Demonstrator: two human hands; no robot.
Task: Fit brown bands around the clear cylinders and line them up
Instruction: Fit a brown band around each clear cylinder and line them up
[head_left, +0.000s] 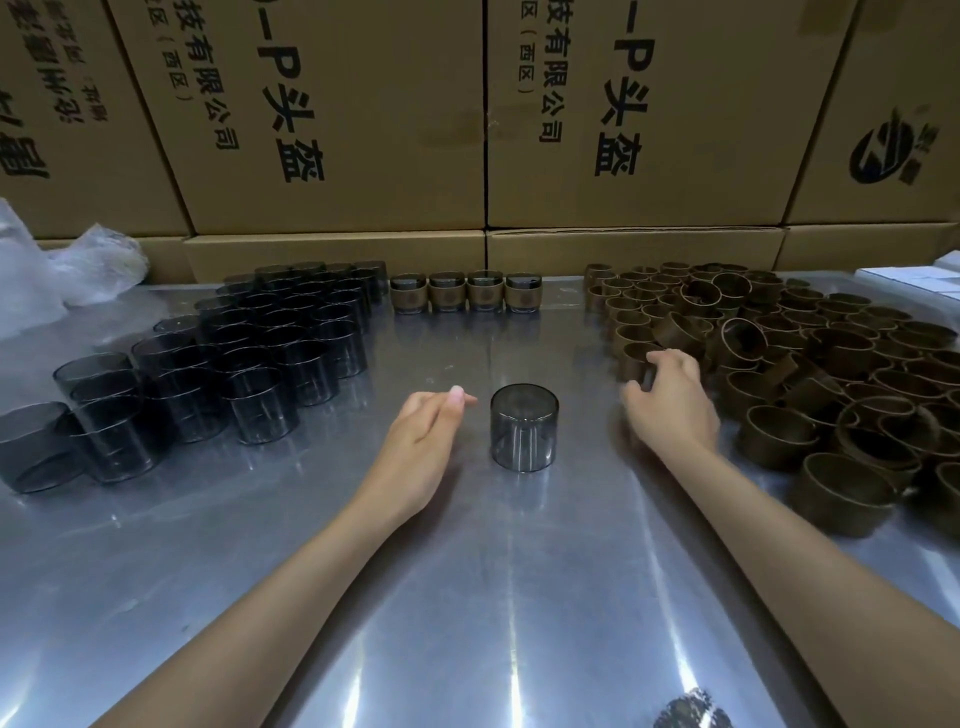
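One clear smoky cylinder (523, 428) stands alone, upside down, on the metal table (467, 597) in front of me. My left hand (423, 441) rests just left of it, fingers apart, holding nothing. My right hand (670, 402) reaches into the near edge of the pile of brown bands (810, 374) on the right; its fingers curl around a brown band (635, 361), and the grip itself is partly hidden. Several unbanded cylinders (249, 353) stand packed on the left. A row of several banded cylinders (465, 292) lines the back.
Stacked cardboard boxes (467, 130) with printed text wall off the back of the table. Crumpled clear plastic (57, 270) lies at the back left. A white object (914, 283) sits at the far right edge.
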